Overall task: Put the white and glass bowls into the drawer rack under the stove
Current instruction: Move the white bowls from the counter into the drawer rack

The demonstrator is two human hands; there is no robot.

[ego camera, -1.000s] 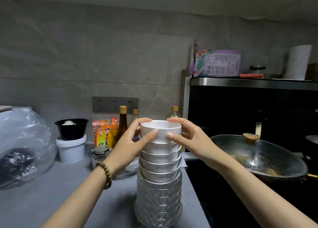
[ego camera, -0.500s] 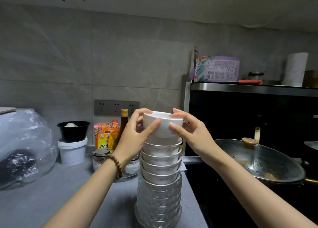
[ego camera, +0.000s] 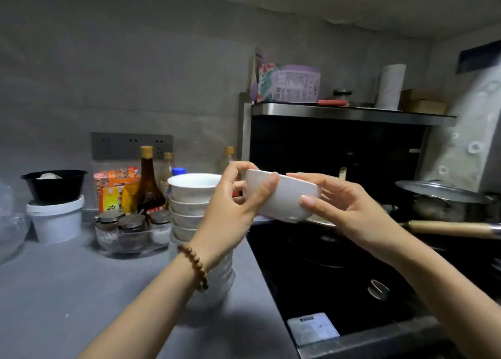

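Both the left hand (ego camera: 232,209) and right hand (ego camera: 345,209) pinch the white bowl (ego camera: 287,199), mouth up, tipped rightward.

Open stovetop (ego camera: 325,277) between bowl stack (ego camera: 189,196) and wooden handle (ego camera: 447,228).

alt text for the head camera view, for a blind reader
A person's left hand and right hand hold a white bowl, tilted, in the air right of a stack of white bowls on glass ones on a grey counter. A black stove with a lidded wok is at right.
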